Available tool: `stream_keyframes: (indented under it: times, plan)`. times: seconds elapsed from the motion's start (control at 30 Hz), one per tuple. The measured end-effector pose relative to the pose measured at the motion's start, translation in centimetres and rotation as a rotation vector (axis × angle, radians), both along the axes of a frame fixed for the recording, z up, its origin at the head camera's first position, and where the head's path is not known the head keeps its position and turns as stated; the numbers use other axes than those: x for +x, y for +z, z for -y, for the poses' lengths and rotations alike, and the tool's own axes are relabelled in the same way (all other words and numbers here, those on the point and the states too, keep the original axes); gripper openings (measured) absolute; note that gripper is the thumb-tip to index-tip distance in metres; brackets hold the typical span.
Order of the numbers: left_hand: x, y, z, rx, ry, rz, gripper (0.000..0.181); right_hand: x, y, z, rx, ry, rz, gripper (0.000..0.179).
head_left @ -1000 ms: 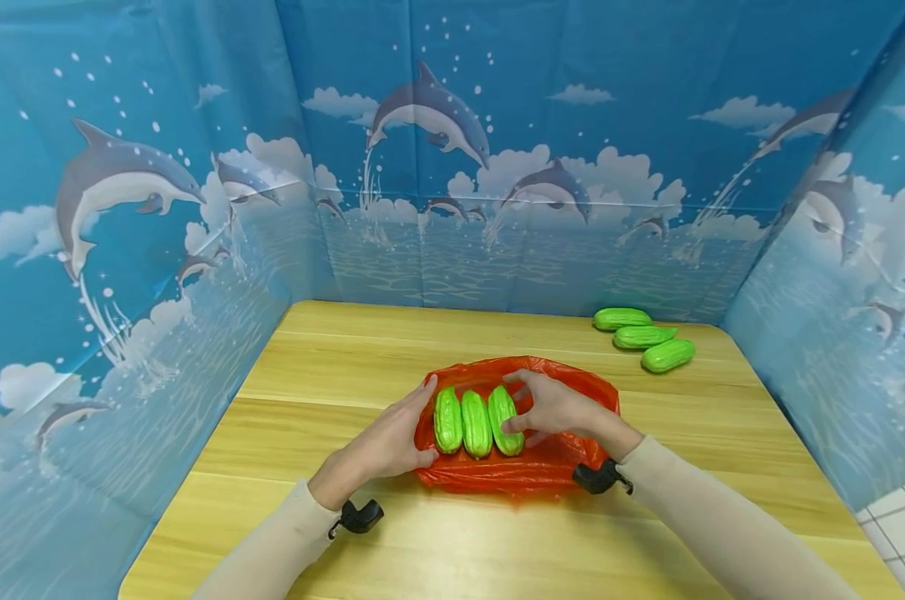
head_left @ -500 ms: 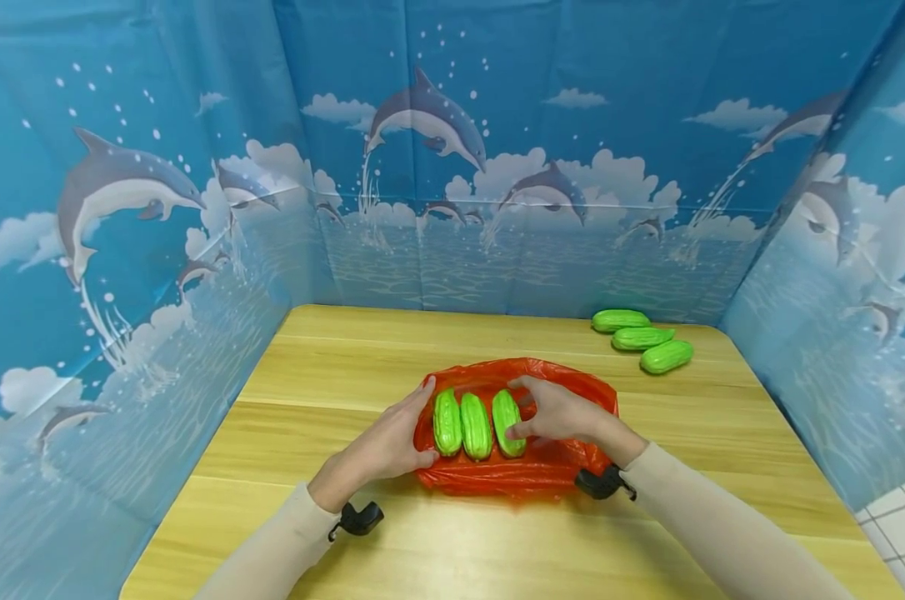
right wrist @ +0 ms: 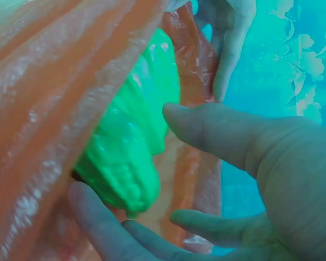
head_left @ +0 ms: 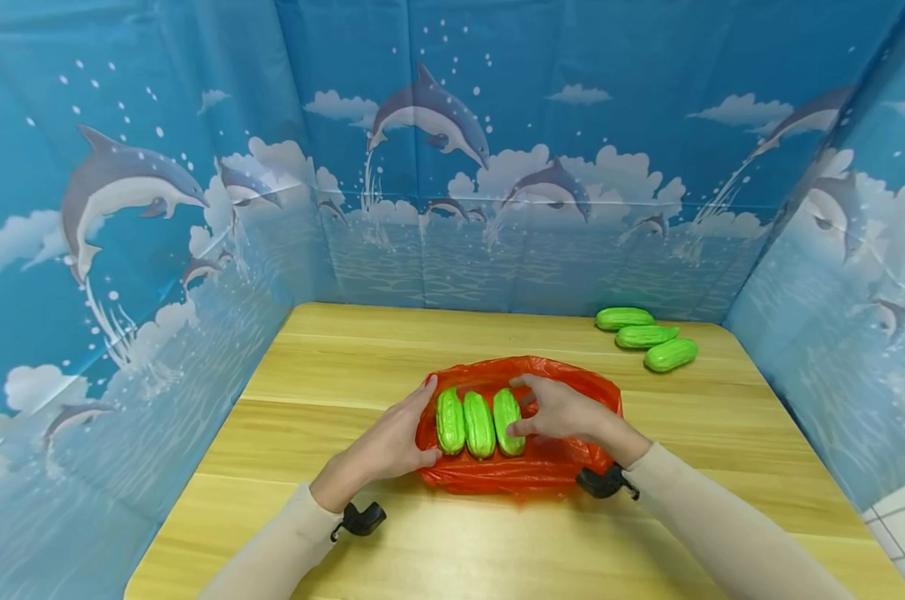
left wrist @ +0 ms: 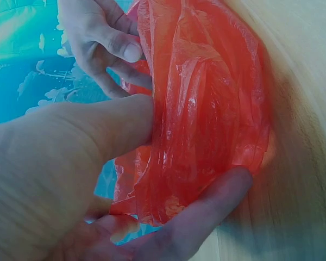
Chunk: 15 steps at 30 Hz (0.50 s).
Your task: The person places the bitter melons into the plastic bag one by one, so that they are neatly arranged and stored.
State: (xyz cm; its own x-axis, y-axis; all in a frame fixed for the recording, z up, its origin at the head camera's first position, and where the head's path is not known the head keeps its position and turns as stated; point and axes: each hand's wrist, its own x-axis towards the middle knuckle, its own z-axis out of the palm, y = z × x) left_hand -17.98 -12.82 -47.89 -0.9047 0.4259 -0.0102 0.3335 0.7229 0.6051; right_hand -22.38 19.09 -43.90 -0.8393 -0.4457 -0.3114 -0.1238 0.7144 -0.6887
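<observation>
A red plastic bag lies opened out on the wooden table. Three bright green, ribbed bitter melons sit side by side in its mouth: a left one, a middle one and a right one. My left hand grips the bag's left edge; in the left wrist view its thumb goes in over the rim while a finger stays outside. My right hand reaches into the bag from the right. Its thumb and index finger hold the right bitter melon, which shows partly behind red plastic in the right wrist view.
Three more green bitter melons lie close together at the back right of the wooden table. Blue curtains printed with dolphins enclose the table at the back and both sides. White tiles show beyond the right edge.
The right bitter melon, tilted against the middle one a second ago, was shifted slightly right with my right hand, then back a little left, and stands straighter now. My left hand stays put.
</observation>
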Motion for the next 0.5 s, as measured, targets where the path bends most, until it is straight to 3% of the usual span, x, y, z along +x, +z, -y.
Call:
stream_keyframes:
  times: [0.27,0.5]
  plan:
    - [0.1,0.1,-0.1,0.012,0.012,-0.014,0.112,-0.5,2.5,-1.8,-0.099,-0.018,0.005,0.076]
    - [0.3,0.0,0.0,0.021,0.007,-0.02,0.11,-1.4,4.8,-5.2,-0.126,-0.06,-0.109,0.066]
